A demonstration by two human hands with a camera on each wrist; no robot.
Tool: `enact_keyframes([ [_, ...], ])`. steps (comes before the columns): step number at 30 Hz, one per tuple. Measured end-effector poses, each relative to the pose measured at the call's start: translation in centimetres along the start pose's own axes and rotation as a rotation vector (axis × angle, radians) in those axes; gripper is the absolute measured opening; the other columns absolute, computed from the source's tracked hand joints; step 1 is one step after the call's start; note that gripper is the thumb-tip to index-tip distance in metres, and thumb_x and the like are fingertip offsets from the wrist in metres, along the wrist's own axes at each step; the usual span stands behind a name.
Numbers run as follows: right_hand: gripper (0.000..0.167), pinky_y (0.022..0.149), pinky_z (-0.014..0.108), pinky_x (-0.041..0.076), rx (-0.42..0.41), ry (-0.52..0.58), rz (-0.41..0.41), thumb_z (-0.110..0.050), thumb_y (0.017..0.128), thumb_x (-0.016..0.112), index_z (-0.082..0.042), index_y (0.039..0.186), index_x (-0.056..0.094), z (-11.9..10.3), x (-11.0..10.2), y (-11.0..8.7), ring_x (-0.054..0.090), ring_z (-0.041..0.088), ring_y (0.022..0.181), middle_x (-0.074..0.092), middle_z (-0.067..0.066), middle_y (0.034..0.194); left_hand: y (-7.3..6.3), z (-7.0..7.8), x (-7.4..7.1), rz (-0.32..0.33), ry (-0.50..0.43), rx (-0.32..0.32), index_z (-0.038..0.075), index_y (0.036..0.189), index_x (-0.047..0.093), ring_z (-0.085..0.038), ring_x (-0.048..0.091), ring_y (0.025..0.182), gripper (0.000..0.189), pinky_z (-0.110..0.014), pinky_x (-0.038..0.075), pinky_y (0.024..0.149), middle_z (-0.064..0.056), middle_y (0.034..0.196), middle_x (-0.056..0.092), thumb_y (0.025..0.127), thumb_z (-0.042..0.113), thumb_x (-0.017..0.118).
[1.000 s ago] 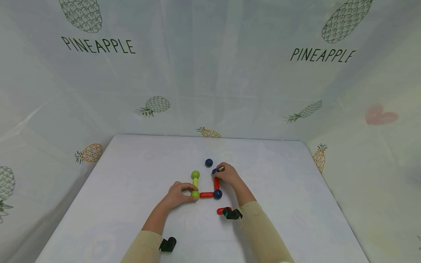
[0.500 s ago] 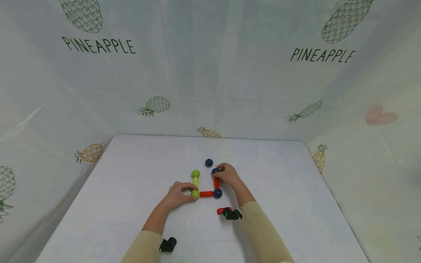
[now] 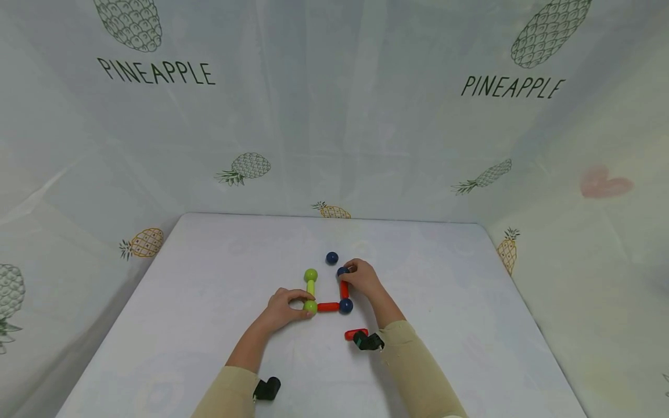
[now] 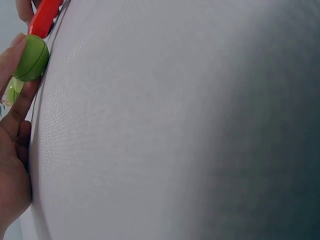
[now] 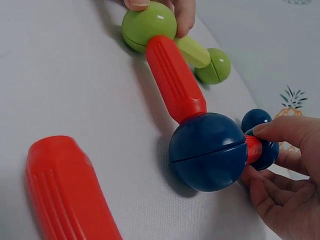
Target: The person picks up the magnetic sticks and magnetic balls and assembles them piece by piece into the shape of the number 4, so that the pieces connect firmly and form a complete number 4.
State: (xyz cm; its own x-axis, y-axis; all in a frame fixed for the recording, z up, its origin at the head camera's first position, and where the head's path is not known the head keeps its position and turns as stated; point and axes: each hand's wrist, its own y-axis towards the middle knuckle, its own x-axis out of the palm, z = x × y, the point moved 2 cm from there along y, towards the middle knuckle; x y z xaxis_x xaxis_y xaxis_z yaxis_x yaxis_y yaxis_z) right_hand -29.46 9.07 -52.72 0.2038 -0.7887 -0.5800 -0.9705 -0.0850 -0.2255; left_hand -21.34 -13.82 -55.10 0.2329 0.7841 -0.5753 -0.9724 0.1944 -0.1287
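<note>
In the head view, balls and rods are joined into a U shape. My left hand (image 3: 282,309) pinches its near-left green ball (image 3: 310,307) between thumb and fingers. A yellow-green rod (image 3: 310,288) runs from it to a far green ball (image 3: 310,274). A red rod (image 3: 328,307) links it to a near blue ball (image 3: 346,306). From there a second red rod (image 3: 344,290) leads to another blue ball (image 3: 342,271), which my right hand (image 3: 364,278) pinches, partly covering it. The right wrist view shows the right thumb (image 5: 280,129) on that ball.
Beyond the U lies a loose blue ball (image 3: 331,258). A loose red rod (image 3: 352,335) lies nearer, partly overlapped by the black right wrist camera (image 3: 369,341). Everything rests on a white table (image 3: 235,249) with pineapple-print sheets (image 3: 334,128) around it.
The near side and the far green ball of the U have shifted very slightly away from me. Both hands keep their hold, almost still.
</note>
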Motion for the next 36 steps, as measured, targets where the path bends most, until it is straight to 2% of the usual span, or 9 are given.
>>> enact_keyframes([
  [6, 0.038, 0.069, 0.031, 0.050, 0.008, -0.002, 0.007, -0.018, 0.085, 0.075, -0.002, 0.116, 0.062, 0.1, 0.1, -0.1, 0.056, 0.021, 0.079, 0.059, 0.010, 0.098, 0.0, -0.1, 0.0, -0.001, 0.002, 0.010, 0.032, 0.105, 0.073, -0.020, 0.044, 0.103, 0.032, -0.049, 0.040, 0.087, 0.009, 0.103, 0.059, 0.076, 0.029, 0.085],
  [15, 0.038, 0.071, 0.032, 0.050, 0.028, -0.004, 0.022, -0.019, 0.086, 0.074, -0.003, 0.118, 0.062, 0.0, 0.0, -0.4, 0.056, 0.022, 0.081, 0.060, 0.010, 0.100, 0.1, -0.3, 0.1, -0.004, -0.014, -0.027, 0.037, 0.105, 0.072, -0.019, 0.044, 0.104, 0.033, -0.049, 0.040, 0.088, 0.009, 0.104, 0.057, 0.075, 0.034, 0.085],
  [20, 0.040, 0.072, 0.034, 0.050, 0.028, -0.005, 0.034, -0.020, 0.086, 0.074, -0.003, 0.120, 0.061, 0.0, -0.2, -0.8, 0.056, 0.022, 0.082, 0.060, 0.010, 0.102, 0.0, -0.3, 0.1, -0.007, -0.023, -0.015, 0.034, 0.106, 0.072, -0.020, 0.044, 0.104, 0.034, -0.050, 0.040, 0.088, 0.009, 0.105, 0.058, 0.075, 0.034, 0.085],
  [24, 0.041, 0.076, 0.036, 0.051, 0.021, -0.008, 0.052, -0.021, 0.086, 0.074, -0.004, 0.121, 0.061, 0.1, -0.6, -1.3, 0.056, 0.024, 0.087, 0.061, 0.010, 0.103, 0.1, -0.3, 0.2, -0.004, -0.028, -0.016, 0.036, 0.105, 0.072, -0.019, 0.044, 0.103, 0.034, -0.049, 0.040, 0.088, 0.009, 0.105, 0.057, 0.075, 0.034, 0.085],
  [27, 0.040, 0.078, 0.038, 0.051, 0.012, 0.009, 0.063, -0.019, 0.085, 0.074, -0.004, 0.120, 0.062, 0.2, -0.9, -1.9, 0.056, 0.026, 0.090, 0.061, 0.010, 0.105, 0.1, -0.3, 0.1, -0.004, -0.030, 0.001, 0.036, 0.105, 0.072, -0.017, 0.044, 0.102, 0.033, -0.047, 0.040, 0.088, 0.011, 0.104, 0.058, 0.075, 0.032, 0.085],
  [36, 0.039, 0.074, 0.035, 0.051, -0.003, 0.014, 0.080, -0.020, 0.085, 0.075, -0.004, 0.119, 0.064, 0.9, -1.3, -3.2, 0.056, 0.024, 0.089, 0.061, 0.007, 0.101, 0.2, 0.0, -0.3, -0.040, -0.090, 0.111, 0.020, 0.107, 0.073, -0.021, 0.050, 0.107, 0.032, -0.053, 0.035, 0.098, 0.011, 0.099, 0.066, 0.077, 0.023, 0.084],
])
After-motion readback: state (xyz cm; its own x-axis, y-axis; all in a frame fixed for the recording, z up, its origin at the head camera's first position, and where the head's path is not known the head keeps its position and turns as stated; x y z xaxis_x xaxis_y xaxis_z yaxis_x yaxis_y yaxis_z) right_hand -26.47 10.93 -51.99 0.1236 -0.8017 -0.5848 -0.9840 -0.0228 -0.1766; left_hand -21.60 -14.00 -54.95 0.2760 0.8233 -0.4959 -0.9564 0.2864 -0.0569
